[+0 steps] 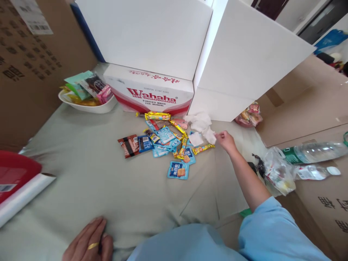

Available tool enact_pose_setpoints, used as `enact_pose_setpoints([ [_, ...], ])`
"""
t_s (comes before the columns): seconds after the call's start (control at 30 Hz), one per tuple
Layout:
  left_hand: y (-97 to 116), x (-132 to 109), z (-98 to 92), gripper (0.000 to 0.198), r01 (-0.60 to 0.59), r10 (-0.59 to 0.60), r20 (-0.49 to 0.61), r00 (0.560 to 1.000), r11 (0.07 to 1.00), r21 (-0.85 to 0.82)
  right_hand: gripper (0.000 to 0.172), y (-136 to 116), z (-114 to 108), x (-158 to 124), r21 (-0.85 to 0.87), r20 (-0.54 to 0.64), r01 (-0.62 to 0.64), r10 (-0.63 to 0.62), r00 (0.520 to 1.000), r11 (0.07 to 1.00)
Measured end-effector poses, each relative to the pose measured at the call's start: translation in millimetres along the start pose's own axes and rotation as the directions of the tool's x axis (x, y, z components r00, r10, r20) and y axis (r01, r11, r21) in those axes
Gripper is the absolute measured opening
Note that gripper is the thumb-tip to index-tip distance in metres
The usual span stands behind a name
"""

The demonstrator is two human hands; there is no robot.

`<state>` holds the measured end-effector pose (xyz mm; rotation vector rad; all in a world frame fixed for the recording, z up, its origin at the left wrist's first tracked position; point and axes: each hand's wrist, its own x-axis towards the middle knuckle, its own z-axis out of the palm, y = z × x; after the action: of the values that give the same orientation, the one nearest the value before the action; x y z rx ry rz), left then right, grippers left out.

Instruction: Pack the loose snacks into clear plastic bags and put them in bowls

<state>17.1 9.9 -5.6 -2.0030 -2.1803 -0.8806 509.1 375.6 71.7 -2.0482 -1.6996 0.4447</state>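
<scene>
My right hand (pixel 226 140) reaches out over the grey-green cloth (pixel 89 174) and pinches the edge of a crumpled white tissue (pixel 200 123). Just left of it lies a pile of snack packets (pixel 163 141): blue sachets, yellow sticks and a brown bar (pixel 128 145). One blue packet (pixel 178 169) lies apart, nearer to me. At the near edge of the cloth my left hand (pixel 88 243) rests flat, fingers stretched out, a gold ring on one finger; it holds nothing.
A Wahaha water carton (pixel 152 92) and big white boxes (pixel 244 61) stand behind the pile. A white bowl (pixel 87 103) of snacks sits far left, brown cartons (pixel 29 65) beside it. Plastic bottles (pixel 315 152) and a bag (pixel 277 170) lie at right, a red object (pixel 15 172) at left.
</scene>
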Motion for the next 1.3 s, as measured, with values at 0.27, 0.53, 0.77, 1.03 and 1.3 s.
enact_pose_setpoints([
  [0.27,8,9,-6.5,0.027,-0.104,0.103,-0.102,0.989,0.995,-0.001,0.017,-16,13,-32,-0.153,0.049,0.022,-0.015,0.999,0.988],
  [0.53,5,6,-25.0,0.018,-0.096,0.056,-0.123,0.991,0.934,-0.344,0.03,-72,18,-63,-0.272,0.025,0.169,-0.169,0.985,0.947],
  [0.77,12,13,-35.9,0.014,-0.026,-0.01,-0.084,0.996,0.911,-0.412,0.023,-102,54,-50,-0.355,0.146,0.106,-0.057,0.988,0.929],
  [1.03,38,52,-45.2,0.017,0.14,-0.167,0.009,0.986,0.797,-0.587,0.037,-87,44,-66,-0.354,0.084,0.069,-0.041,0.996,0.933],
  [1.3,73,121,-12.6,0.027,0.182,-0.068,0.179,0.981,0.632,-0.754,0.013,-98,40,-36,-0.352,0.215,0.051,0.028,0.976,0.935],
])
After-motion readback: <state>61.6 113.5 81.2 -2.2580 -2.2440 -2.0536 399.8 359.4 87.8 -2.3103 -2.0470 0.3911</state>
